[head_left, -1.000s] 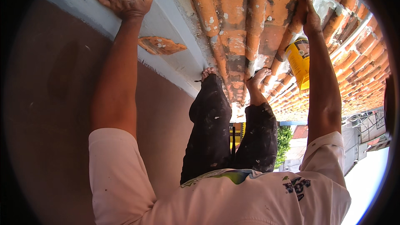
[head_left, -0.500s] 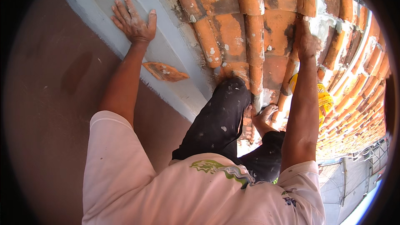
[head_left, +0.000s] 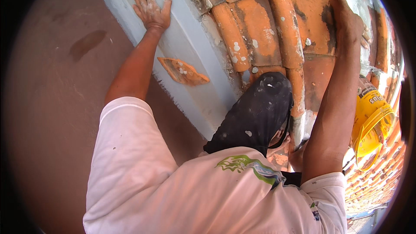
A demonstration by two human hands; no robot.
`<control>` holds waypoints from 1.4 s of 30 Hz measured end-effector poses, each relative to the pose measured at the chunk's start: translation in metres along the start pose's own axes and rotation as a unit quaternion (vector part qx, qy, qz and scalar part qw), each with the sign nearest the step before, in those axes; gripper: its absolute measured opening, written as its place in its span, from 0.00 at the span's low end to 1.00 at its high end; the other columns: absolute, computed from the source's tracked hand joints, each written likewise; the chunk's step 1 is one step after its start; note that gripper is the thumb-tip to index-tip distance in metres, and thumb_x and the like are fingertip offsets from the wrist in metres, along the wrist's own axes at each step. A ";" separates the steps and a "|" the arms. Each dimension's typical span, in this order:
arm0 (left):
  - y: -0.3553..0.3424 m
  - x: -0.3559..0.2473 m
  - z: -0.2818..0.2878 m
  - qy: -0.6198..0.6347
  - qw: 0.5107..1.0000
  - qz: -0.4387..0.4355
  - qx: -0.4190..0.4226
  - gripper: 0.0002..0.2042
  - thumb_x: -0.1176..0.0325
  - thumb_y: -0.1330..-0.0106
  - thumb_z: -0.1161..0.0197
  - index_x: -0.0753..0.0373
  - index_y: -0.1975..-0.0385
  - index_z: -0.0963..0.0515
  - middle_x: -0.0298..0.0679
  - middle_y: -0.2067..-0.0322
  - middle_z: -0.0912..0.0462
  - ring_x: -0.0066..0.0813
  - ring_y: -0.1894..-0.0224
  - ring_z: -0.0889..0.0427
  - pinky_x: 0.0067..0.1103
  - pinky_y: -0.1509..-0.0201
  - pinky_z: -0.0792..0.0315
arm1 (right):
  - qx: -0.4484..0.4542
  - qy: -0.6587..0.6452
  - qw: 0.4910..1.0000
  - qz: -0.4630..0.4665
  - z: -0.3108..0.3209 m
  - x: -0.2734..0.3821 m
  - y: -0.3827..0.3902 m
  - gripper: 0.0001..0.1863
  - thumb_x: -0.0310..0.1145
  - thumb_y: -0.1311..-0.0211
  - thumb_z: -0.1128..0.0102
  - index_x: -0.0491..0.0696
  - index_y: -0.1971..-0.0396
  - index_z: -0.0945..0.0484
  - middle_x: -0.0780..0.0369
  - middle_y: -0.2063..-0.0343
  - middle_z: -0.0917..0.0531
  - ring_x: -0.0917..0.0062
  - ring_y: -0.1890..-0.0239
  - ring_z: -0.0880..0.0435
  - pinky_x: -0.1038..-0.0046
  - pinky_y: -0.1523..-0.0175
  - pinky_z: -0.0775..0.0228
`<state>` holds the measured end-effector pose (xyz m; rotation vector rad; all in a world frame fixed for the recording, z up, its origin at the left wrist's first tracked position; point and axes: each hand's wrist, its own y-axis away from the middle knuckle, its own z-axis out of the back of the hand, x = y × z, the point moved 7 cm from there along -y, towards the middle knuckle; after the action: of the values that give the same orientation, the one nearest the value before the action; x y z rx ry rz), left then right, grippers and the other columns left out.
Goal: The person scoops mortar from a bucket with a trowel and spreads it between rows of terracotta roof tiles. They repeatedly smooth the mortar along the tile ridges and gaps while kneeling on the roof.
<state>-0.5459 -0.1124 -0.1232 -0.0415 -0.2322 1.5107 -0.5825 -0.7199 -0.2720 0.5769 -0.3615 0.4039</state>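
Observation:
My left hand (head_left: pixel 151 13) lies flat, fingers spread, on a grey-blue painted strip (head_left: pixel 186 34) along the wall. My right hand (head_left: pixel 350 21) is at the upper right, bent over a rounded orange roof tile; its fingers curl over the far side and are partly hidden. An orange tile-like patch (head_left: pixel 184 72), pointed at both ends, shows on the strip below my left hand. Weathered orange tiles (head_left: pixel 255 26) with white spatter run between my hands. A yellow bucket (head_left: pixel 370 121) with a yellow handle sits right of my right forearm.
A plain brownish surface (head_left: pixel 65 117) with a dark stain (head_left: pixel 87 44) borders the strip at left. My knee (head_left: pixel 266 99) in black trousers is bent over the tiles. More tile rows (head_left: pixel 372 186) stretch away at lower right. Pale mortar (head_left: pixel 366 4) shows near my right hand.
My view has shifted, with the tiles and both hands now further right and higher. My body leans closer to the tiles. More of the yellow bucket shows beside my right arm.

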 end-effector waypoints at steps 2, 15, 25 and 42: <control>0.001 0.002 -0.001 -0.004 1.000 0.003 -0.009 0.52 0.36 0.28 0.39 0.60 0.14 0.54 0.59 0.16 0.55 0.59 0.14 0.60 0.52 0.13 0.69 | 0.025 -0.020 0.999 0.024 -0.006 -0.005 -0.011 0.59 0.73 0.37 0.37 0.26 0.33 0.27 0.38 0.37 0.18 0.49 0.31 0.21 0.56 0.25 0.35; -0.001 0.006 -0.006 -0.044 0.999 0.024 -0.021 0.51 0.31 0.27 0.45 0.54 0.13 0.55 0.51 0.14 0.57 0.50 0.12 0.63 0.49 0.12 0.71 | 0.147 -0.072 0.870 0.466 0.012 0.049 0.247 0.25 0.53 0.25 0.37 0.41 0.59 0.12 0.45 0.65 0.10 0.50 0.59 0.09 0.52 0.49 0.19; 0.003 0.005 -0.007 -0.008 0.997 0.022 -0.070 0.49 0.33 0.28 0.42 0.54 0.14 0.51 0.51 0.15 0.53 0.52 0.12 0.60 0.52 0.13 0.70 | 0.364 0.234 0.706 0.560 -0.103 -0.009 0.478 0.27 0.56 0.24 0.40 0.42 0.54 0.14 0.51 0.61 0.08 0.55 0.53 0.08 0.55 0.47 0.18; 0.005 -0.002 0.002 -0.048 0.995 0.036 -0.078 0.47 0.32 0.26 0.46 0.52 0.14 0.50 0.48 0.15 0.51 0.50 0.12 0.59 0.52 0.12 0.68 | 0.397 0.107 0.771 0.486 -0.117 -0.047 0.487 0.23 0.48 0.30 0.29 0.40 0.56 0.18 0.46 0.67 0.11 0.48 0.59 0.09 0.53 0.48 0.18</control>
<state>-0.5512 -0.1138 -0.1225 -0.1027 -0.4291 1.5663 -0.8227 -0.2908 -0.1649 1.1408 -0.2275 1.6773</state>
